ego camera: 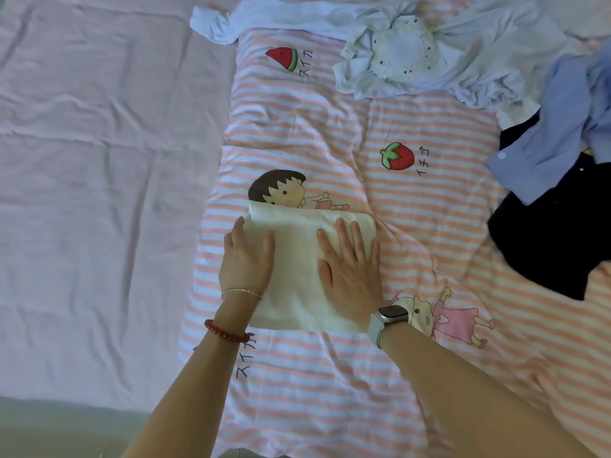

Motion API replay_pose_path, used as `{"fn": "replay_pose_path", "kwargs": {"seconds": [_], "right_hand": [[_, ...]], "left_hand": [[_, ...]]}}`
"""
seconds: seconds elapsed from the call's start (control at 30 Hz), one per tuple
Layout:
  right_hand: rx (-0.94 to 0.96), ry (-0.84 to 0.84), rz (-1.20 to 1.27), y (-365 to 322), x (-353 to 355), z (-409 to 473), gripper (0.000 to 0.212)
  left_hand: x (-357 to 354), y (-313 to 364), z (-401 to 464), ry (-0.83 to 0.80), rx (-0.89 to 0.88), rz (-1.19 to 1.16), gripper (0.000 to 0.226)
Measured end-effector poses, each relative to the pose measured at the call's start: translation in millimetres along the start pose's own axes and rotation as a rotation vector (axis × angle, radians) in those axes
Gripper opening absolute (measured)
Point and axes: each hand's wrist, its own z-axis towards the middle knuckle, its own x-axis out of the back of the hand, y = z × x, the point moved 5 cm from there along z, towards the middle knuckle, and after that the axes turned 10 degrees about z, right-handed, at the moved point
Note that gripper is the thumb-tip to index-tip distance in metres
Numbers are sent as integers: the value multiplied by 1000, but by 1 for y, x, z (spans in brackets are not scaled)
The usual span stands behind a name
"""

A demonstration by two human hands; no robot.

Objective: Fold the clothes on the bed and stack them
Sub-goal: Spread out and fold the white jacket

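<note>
Folded cream garment (299, 266) mid-bed on striped quilt (330, 391), toward near edge; left hand (246, 259) and right hand (352, 272) flat on it, fingers straight; unfolded clothes (463, 61) at far right corner

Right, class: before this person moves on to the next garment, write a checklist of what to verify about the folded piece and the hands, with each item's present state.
1. Folded cream garment lies flat on the striped quilt: ok.
2. Left hand rests flat on its left edge, fingers straight: ok.
3. Right hand presses flat on its right part: ok.
4. Edges lined up squarely: near edge looks straight; far-left corner lifts slightly: not ok.
5. A stack to place it on: none visible: cannot tell.
6. More clothes waiting: white shirt, light blue shirt and dark garment lie unfolded at the far right: ok.
</note>
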Motion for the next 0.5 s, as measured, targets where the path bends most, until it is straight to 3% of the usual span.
{"fn": "replay_pose_path", "kwargs": {"seconds": [0.07, 0.2, 0.27, 0.33, 0.43, 0.5], "right_hand": [[5, 21, -40, 2, -4, -1, 53], [12, -60, -43, 2, -18, 4, 53], [72, -41, 8, 0, -15, 5, 52], [72, 62, 211, 6, -1, 0, 50], [-181, 326, 529, 30, 23, -21, 40], [-458, 296, 783, 47, 17, -34, 29]], "left_hand": [[-7, 6, 0, 44, -74, 208, 71], [-28, -6, 12, 11, -92, 434, 68], [-25, -10, 21, 25, -89, 396, 61], [-16, -11, 26, 36, -72, 242, 51], [-5, -20, 27, -24, 53, 104, 47], [-4, -26, 25, -109, 73, 177, 57]]}}
